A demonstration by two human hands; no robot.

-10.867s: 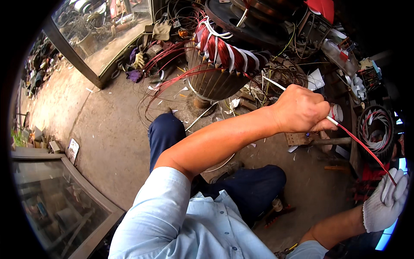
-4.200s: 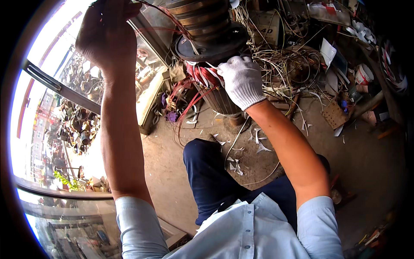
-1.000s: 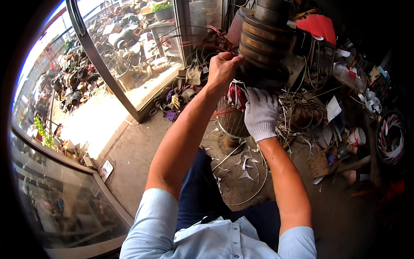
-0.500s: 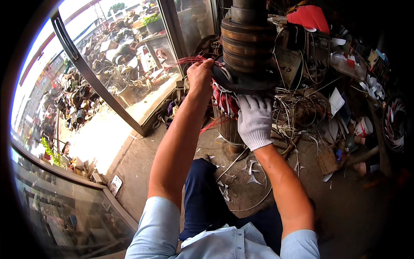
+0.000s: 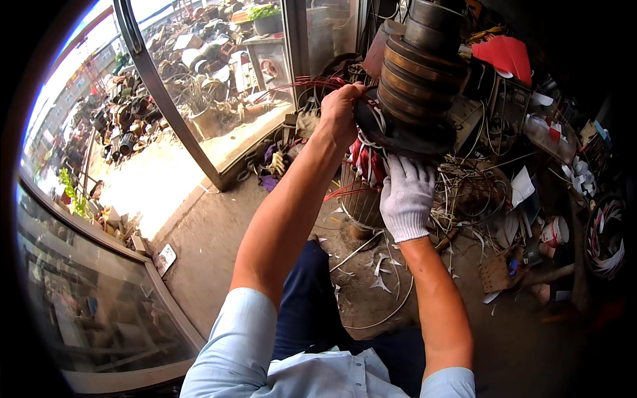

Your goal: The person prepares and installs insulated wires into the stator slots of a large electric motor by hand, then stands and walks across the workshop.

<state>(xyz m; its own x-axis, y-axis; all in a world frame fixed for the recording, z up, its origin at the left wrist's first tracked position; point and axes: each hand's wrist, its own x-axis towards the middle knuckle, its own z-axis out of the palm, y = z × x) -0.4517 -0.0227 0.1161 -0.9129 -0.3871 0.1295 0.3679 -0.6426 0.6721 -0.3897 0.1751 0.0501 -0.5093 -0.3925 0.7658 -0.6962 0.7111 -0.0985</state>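
Observation:
An upright shaft carries a stack of brown, grooved metal rings, with a black disc beneath it. My bare left hand is closed at the disc's left edge, on a bundle of thin red wires that trails off leftward. Below the disc hang red windings with whitish strands. My right hand, in a white knit glove, lies with fingers stretched out against the windings just under the disc. Its fingertips are partly shaded by the disc. More red wire ends stick out lower left, above a ribbed cylindrical body.
Tangled wires and scrap crowd the right side, with a red plastic piece behind. Strips of white scrap and a loose cable lie on the floor. A glass door frame stands left; heaped scrap lies outside.
The whole scene has shifted rightward in the picture, and the ringed shaft now leans to the right. Both hands keep their places on the wires and windings.

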